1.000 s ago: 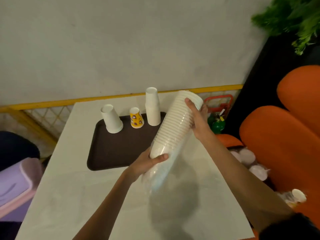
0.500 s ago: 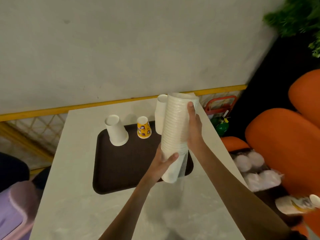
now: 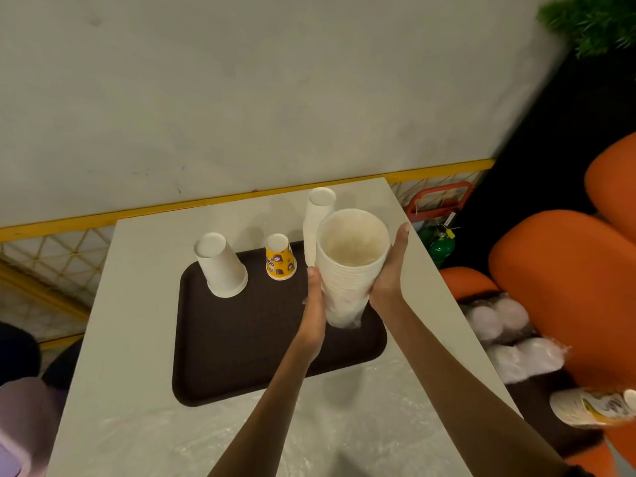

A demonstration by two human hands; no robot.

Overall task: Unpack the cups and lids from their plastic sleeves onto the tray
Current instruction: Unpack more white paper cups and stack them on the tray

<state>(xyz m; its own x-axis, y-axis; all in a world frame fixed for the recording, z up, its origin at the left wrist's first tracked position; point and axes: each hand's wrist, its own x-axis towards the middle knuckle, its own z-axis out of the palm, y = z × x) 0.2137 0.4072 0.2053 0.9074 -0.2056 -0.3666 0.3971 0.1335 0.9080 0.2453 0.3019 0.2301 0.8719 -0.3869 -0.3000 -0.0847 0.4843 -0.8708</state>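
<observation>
Now, desk: pale top carrying the tray, with crumpled clear plastic lying just nearer than the tray.
Tray: dark brown, lying flat.
Stack of cups: white, nested, mouth up, held upright over the tray's right part. Whether its base touches the tray I cannot tell. A scrap of clear sleeve clings at its foot.
Handling: probably light and thin-walled, so easily crushed. The nested column could lean or slide apart, so take it low on both sides rather than squeezing the rim.
Left hand: clasps the stack's lower left side, thumb up along it, fingers hidden behind.
Right hand: wraps the stack's right side higher up, thumb reaching the rim.
Upturned white cup: at the tray's far left.
Yellow cup: upturned at the tray's far edge, left of the held stack.
</observation>
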